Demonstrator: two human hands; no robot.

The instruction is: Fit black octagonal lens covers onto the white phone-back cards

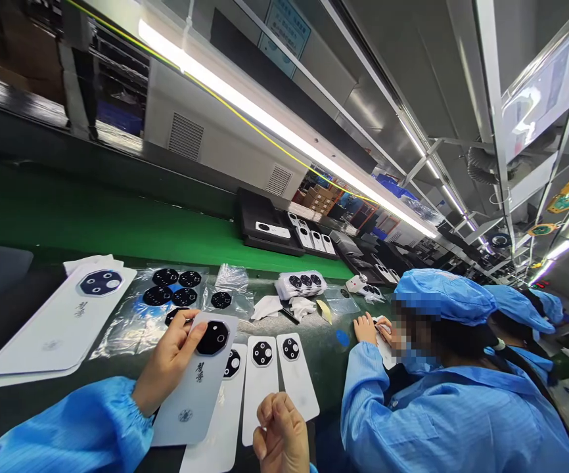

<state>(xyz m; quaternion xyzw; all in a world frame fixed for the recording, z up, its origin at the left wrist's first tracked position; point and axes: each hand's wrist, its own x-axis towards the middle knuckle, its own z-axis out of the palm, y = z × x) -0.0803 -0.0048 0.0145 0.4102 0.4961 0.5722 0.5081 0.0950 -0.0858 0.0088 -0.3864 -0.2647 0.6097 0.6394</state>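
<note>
My left hand (173, 361) grips a white phone back cover (190, 401) by its upper edge, thumb near the black camera ring. The cover is tilted up and carries dark lettering and a small round emblem. My right hand (282, 430) is curled with thumb and fingertips together, to the right of that cover; what it pinches, if anything, cannot be made out. Behind the hands lie more white covers with black camera rings: one partly hidden cover (223, 414), a middle cover (261, 384) and a right cover (300, 381).
At left lies a stack of white covers (58, 322), beside a clear plastic bag (127, 328) with several black camera discs (166, 276). Further back are a bundle of rings (301, 284), crumpled white wipes (267, 307) and black trays (269, 240). A co-worker in blue (442, 407) sits at right.
</note>
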